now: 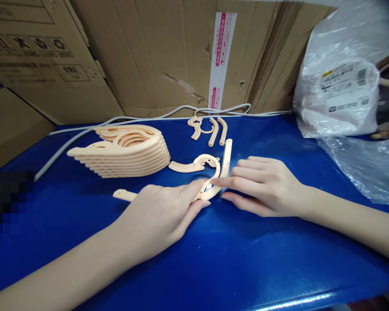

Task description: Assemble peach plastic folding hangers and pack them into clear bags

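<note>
My left hand (164, 211) lies on the blue table (233, 259) with its fingers pressed down on a peach plastic hanger piece (214, 188), whose long arm pokes out left of my wrist. My right hand (262, 185) meets it from the right, fingertips pinching the same piece at its curved joint. A straight arm of the piece (226, 157) rises away from my fingers. Just behind lies a loose curved hook part (194, 165).
A stack of several finished peach hangers (126, 151) sits at the left. Small loose hanger parts (210, 128) lie at the back by a grey cable (84, 131). Cardboard boxes (168, 52) wall the back; a plastic bag (340, 86) fills the right.
</note>
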Demonstrator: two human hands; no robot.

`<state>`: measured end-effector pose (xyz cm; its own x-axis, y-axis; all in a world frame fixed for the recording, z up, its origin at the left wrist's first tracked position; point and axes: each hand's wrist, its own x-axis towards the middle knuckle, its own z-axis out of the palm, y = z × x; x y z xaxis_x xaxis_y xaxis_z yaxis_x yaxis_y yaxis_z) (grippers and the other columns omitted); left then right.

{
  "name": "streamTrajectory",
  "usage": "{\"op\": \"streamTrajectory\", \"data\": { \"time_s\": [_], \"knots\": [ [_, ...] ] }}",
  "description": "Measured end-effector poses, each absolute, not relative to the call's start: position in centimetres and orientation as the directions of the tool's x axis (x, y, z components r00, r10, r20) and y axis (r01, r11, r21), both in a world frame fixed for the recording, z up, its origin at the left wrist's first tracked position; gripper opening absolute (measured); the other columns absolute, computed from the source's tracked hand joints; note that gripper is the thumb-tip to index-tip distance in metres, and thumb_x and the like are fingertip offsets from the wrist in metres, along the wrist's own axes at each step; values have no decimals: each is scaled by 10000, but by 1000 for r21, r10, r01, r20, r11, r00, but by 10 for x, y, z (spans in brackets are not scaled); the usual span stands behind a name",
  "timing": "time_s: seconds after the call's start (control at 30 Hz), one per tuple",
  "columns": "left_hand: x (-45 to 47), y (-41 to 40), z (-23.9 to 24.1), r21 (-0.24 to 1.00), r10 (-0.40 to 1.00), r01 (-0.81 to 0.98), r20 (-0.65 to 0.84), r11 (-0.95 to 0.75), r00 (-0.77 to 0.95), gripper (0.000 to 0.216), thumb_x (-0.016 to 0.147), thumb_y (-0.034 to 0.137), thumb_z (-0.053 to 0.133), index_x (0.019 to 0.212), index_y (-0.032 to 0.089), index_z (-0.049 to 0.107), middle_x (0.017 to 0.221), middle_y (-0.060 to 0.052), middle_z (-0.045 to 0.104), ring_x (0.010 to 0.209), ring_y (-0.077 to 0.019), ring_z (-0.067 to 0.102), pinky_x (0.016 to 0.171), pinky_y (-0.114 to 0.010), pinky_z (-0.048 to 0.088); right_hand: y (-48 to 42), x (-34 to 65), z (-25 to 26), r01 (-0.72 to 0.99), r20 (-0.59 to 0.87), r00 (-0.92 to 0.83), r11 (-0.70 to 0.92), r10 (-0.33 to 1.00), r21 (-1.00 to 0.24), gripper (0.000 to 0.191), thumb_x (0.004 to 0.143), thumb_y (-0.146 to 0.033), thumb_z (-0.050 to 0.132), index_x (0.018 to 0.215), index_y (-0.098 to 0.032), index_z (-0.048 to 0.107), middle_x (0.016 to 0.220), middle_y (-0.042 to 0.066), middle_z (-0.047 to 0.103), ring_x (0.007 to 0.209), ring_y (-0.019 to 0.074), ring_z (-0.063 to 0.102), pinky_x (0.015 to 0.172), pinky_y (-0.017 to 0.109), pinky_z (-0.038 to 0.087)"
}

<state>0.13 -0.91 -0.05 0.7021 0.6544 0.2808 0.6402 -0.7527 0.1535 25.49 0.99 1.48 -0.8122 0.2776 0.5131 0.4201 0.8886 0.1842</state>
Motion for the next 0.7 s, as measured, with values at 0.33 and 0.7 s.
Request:
{"op": "streamTrajectory", "data": {
  "time_s": [0.33, 0.7],
  "knots": [
    [4, -13, 0, 207, 629, 594, 223, -777, 745, 324, 1098, 386, 308, 1154, 220, 581, 873, -3, 771, 680, -199, 754, 522, -285, 435, 9, 255, 11, 434, 495, -807, 892, 321, 129, 304, 1054, -294, 479, 1182, -102, 675, 875, 63, 761, 729, 168, 633, 632, 314, 466],
    [6, -14, 11, 81, 455, 457, 350, -886, 819, 285, 1072, 280, 432, 1278, 148, 578, 1004, -20, 793, 780, -185, 770, 599, -304, 550, 27, 268, 15, 682, 543, -543, 714, 640, -160, 172, 1033, -317, 476, 908, -223, 548, 858, 49, 611, 783, 201, 570, 692, 337, 465]
  ]
}}
